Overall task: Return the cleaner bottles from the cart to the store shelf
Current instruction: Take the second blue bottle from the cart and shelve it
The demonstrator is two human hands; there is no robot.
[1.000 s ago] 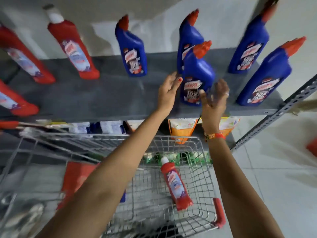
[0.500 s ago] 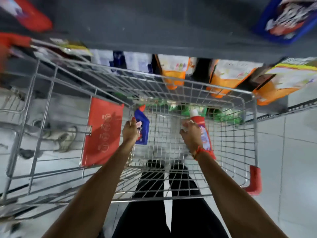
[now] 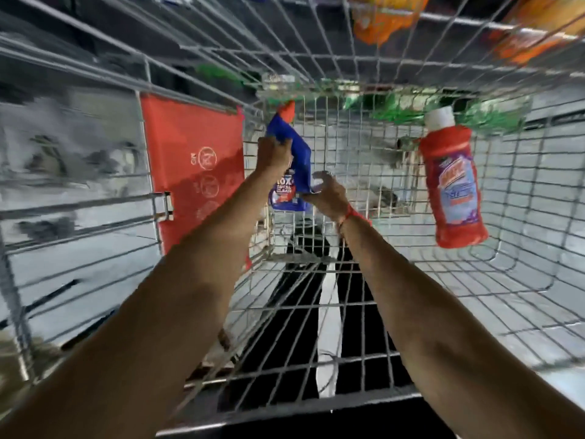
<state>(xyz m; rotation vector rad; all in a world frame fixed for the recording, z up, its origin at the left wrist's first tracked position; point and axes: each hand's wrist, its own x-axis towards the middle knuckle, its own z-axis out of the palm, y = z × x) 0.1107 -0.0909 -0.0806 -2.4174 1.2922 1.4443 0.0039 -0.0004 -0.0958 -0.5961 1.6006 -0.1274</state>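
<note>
I am looking down into the wire cart (image 3: 525, 223). A blue cleaner bottle (image 3: 300, 160) with a red cap is held up inside it. My left hand (image 3: 271, 155) grips its upper body and neck. My right hand (image 3: 327, 198) holds its lower right edge, with some fingers curled loosely. A red cleaner bottle (image 3: 451, 185) with a white cap lies on the cart's wire floor to the right, apart from both hands. The top shelf with the other bottles is out of view.
A red plastic seat flap (image 3: 193, 166) stands on the cart's left side. Orange pouches (image 3: 383, 20) and green packs (image 3: 402, 109) show through the far wire wall. My dark trouser legs (image 3: 304, 312) are visible beneath the cart floor.
My view dropped from the shelf into the cart. My left hand closed on the blue bottle and lifted it. My right hand left the red bottle and moved onto the blue one.
</note>
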